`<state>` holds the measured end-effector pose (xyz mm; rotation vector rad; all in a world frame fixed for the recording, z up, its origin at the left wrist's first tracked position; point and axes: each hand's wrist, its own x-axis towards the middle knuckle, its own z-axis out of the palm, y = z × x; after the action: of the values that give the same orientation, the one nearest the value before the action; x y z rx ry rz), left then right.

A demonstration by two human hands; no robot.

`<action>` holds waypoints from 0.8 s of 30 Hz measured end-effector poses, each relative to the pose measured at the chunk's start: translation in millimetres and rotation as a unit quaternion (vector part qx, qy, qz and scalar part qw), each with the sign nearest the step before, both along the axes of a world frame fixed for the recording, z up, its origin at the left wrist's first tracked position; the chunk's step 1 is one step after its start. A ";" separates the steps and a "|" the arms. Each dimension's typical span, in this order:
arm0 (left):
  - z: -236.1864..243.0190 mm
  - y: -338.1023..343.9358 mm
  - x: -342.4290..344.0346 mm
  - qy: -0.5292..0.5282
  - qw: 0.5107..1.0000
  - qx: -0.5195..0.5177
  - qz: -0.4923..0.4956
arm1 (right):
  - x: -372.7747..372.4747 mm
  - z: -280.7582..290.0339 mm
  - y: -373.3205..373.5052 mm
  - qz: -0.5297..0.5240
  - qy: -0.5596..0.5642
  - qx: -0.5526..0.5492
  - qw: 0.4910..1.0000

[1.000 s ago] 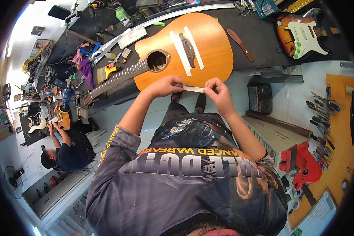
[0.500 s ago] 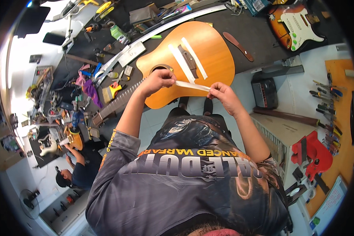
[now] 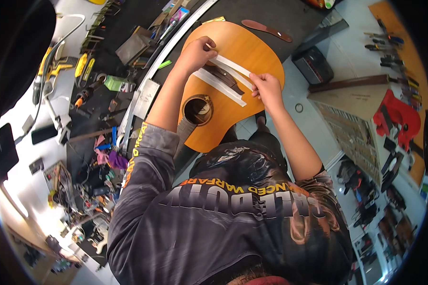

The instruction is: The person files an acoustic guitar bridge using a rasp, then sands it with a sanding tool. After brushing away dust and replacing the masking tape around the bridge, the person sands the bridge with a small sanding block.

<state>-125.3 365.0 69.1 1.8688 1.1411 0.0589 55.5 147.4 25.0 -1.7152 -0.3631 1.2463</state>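
Observation:
An acoustic guitar point(image 3: 254, 45) with a light orange-brown top lies on the dark bench, its round soundhole point(image 3: 197, 112) toward me. A strip of whitish tape point(image 3: 233, 65) is stretched between my hands over the far side of the dark bridge point(image 3: 223, 77). My left hand point(image 3: 197, 54) pinches the strip's left end, and my right hand point(image 3: 267, 89) pinches the right end close to the guitar top. Another tape strip point(image 3: 219, 86) lies along the bridge's soundhole side. A further strip beyond the bridge is partly hidden by the held one.
A brown, paddle-shaped piece point(image 3: 266, 30) lies past the guitar's far edge. Along the left of the bench are a long metal straightedge point(image 3: 169, 46), a yellow power drill point(image 3: 62, 65) and many scattered tools. A black box-shaped amplifier point(image 3: 313, 64) stands on the floor at right.
Both hands have carried the tape strip from the guitar's near edge to over the bridge's far side. The view has shifted and turned, so the guitar appears rotated.

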 end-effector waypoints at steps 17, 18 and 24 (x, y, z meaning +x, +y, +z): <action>-31.0 9.5 -0.3 -0.027 0.986 0.130 -0.102 | -35.9 4.4 14.4 -0.026 -0.208 -0.107 0.972; -31.6 8.5 -1.3 -0.027 0.985 0.137 -0.100 | -36.1 4.5 14.6 -0.026 -0.209 -0.109 0.971; -32.7 4.4 -2.9 -0.045 0.981 0.160 -0.095 | -38.5 8.4 15.5 -0.012 -0.224 -0.116 0.968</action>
<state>-128.2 369.4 36.4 2.2288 0.9275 0.2287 17.0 162.9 33.4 -2.2006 -0.4717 0.8990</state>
